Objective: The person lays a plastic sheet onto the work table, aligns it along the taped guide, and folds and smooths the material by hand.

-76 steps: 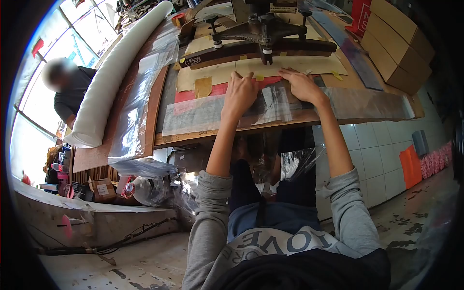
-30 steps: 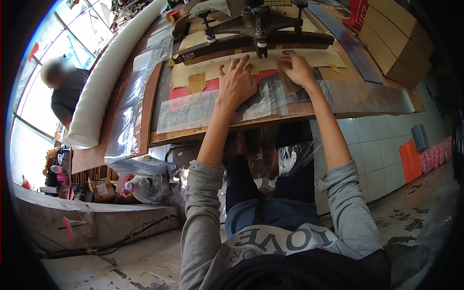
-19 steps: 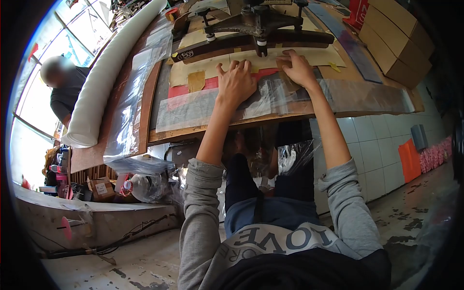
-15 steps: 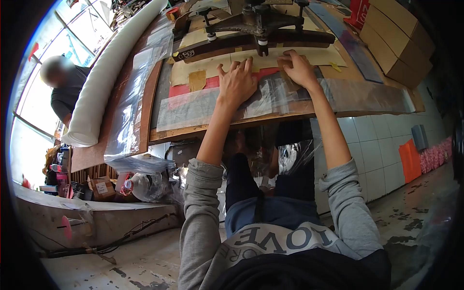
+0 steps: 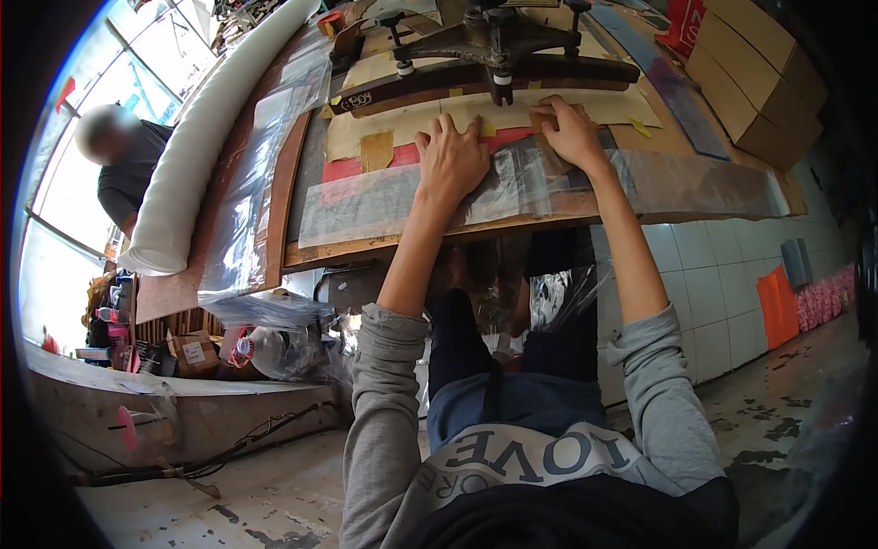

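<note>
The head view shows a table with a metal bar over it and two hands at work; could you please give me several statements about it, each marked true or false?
1. The left hand grips the dark metal bar. False: the left hand is apart from the metal bar, its fingers over the pale sheet.
2. A clear plastic strip lies along the near edge of the table. True.
3. The white roll lies to the right of both hands. False: the white roll lies to their left.
4. Cardboard boxes stand farther right than the right hand. True.
5. The grey sleeves cover both wrists. False: the sleeves are pushed up, and both wrists are bare.
</note>
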A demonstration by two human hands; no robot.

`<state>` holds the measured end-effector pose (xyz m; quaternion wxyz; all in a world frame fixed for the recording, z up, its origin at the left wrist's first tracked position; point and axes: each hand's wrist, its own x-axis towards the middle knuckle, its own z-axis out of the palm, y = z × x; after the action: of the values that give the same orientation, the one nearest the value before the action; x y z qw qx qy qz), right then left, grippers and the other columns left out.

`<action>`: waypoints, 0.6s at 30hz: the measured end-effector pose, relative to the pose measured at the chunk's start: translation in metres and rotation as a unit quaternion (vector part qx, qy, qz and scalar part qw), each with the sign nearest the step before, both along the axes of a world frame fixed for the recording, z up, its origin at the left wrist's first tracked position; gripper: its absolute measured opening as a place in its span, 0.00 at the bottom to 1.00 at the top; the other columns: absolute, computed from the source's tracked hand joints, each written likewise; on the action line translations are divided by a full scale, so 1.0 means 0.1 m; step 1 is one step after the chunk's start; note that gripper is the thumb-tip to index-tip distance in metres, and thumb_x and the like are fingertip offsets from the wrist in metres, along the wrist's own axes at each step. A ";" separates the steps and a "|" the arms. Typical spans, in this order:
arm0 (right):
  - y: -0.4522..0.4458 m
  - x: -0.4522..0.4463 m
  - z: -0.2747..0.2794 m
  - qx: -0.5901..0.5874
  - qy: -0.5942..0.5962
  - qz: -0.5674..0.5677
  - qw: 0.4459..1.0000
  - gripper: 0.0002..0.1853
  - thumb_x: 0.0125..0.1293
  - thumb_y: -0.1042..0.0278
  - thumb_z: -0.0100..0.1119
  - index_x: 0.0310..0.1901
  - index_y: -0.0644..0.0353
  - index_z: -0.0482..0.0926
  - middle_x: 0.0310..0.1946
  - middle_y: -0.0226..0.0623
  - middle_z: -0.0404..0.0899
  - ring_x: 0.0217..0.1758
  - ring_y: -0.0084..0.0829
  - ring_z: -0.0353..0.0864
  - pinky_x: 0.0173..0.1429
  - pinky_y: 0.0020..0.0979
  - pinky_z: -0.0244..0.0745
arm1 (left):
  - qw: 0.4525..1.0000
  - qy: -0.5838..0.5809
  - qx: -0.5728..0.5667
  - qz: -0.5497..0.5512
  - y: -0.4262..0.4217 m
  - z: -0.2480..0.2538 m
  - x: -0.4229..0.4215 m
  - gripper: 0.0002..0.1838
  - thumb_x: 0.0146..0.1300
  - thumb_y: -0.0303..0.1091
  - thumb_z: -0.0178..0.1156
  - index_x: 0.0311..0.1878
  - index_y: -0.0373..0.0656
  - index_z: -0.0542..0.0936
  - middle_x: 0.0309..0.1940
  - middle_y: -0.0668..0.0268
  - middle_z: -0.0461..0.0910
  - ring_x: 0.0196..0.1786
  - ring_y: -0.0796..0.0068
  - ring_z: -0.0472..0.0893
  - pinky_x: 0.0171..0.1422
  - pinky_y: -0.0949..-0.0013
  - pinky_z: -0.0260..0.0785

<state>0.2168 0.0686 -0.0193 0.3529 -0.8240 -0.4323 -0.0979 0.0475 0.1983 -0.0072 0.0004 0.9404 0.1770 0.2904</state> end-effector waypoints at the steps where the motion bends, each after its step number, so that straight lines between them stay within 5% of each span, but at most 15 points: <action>1: 0.00 0.01 0.00 0.000 0.002 0.002 1.000 0.17 0.55 0.71 0.50 0.49 0.56 0.73 0.48 0.22 0.81 0.55 0.43 0.72 0.56 0.55 0.65 | 1.000 0.005 -0.006 0.003 0.00 0.00 0.00 0.22 0.55 0.39 0.52 0.54 0.46 0.77 0.41 0.51 0.72 0.49 0.54 0.71 0.51 0.50 0.58; 18: 0.01 -0.06 0.02 -0.002 -0.015 -0.018 1.000 0.16 0.57 0.72 0.49 0.48 0.56 0.73 0.47 0.22 0.81 0.54 0.41 0.72 0.56 0.56 0.63 | 0.996 0.074 -0.012 0.038 -0.03 0.07 0.03 0.22 0.60 0.41 0.49 0.59 0.50 0.73 0.45 0.47 0.73 0.52 0.52 0.72 0.53 0.46 0.57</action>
<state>0.2105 0.0695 -0.0173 0.3428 -0.8307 -0.4231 -0.1161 0.0501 0.1948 0.0002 -0.0130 0.9519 0.2155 0.2176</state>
